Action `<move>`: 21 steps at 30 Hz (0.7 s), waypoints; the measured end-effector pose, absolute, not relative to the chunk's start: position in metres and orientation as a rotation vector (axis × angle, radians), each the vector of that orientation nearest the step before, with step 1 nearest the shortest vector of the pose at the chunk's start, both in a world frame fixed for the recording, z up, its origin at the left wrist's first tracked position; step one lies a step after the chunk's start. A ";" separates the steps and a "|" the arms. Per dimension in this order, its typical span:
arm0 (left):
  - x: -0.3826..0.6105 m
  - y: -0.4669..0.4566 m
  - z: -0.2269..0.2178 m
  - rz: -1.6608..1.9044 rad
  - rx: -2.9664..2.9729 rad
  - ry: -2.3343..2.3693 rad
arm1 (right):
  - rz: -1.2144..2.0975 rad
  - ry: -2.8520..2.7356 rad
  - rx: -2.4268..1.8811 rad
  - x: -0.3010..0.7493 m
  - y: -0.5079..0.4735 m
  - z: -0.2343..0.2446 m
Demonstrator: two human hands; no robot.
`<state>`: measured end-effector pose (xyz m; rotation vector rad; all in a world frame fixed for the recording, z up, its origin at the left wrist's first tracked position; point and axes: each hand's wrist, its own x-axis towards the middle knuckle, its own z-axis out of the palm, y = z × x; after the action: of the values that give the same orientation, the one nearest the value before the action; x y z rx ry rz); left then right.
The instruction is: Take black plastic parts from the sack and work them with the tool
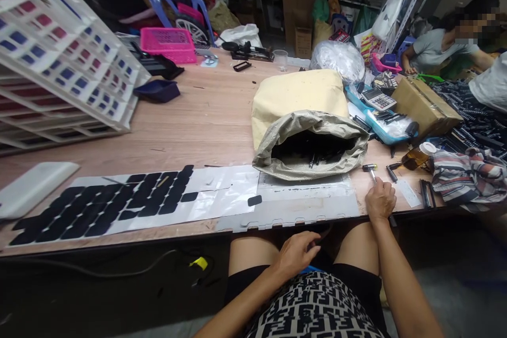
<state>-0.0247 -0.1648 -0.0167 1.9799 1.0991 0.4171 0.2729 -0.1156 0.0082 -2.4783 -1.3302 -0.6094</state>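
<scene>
My right hand (380, 199) rests at the table's front edge, fingers curled around the handle of a small hammer (371, 169) whose head lies on the wood just beyond. My left hand (298, 252) hangs below the table edge over my lap, fingers bent around something small I cannot make out. An open grey sack (312, 145) full of thin black parts lies just left of the right hand. A clear sheet covered with black pads (119, 203) stretches along the front edge at the left.
White racks with red and blue pieces (59, 58) stand at the left. A pink basket (168, 45), a blue tray with a calculator (378, 99), a cardboard box (425, 105), a bottle (418, 156) and striped cloth (469, 174) crowd the table. A person sits at far right.
</scene>
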 end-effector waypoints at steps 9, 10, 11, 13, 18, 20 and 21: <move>0.025 0.017 0.059 0.731 1.847 1.702 | -0.646 -1.338 -2.481 0.272 -0.115 0.010; 0.030 0.033 0.056 0.632 1.808 1.774 | -0.647 -1.338 -2.483 0.272 -0.115 0.010; 0.035 0.045 0.051 0.545 1.779 1.820 | -0.646 -1.339 -2.485 0.271 -0.116 0.010; 0.042 0.057 0.043 0.443 1.739 1.856 | -0.640 -1.342 -2.491 0.271 -0.116 0.010; 0.027 0.041 0.042 0.710 1.740 1.780 | -0.598 -1.339 -2.491 0.270 -0.117 0.011; 0.011 0.021 0.049 1.023 1.837 1.666 | -0.597 -1.337 -2.488 0.270 -0.117 0.011; 0.002 0.009 0.051 1.143 1.881 1.588 | -0.599 -1.339 -2.487 0.271 -0.117 0.011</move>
<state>0.0022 0.0086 0.0511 1.8811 1.5884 1.1434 0.2705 -0.1169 0.0108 -2.4870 -1.3391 -0.5993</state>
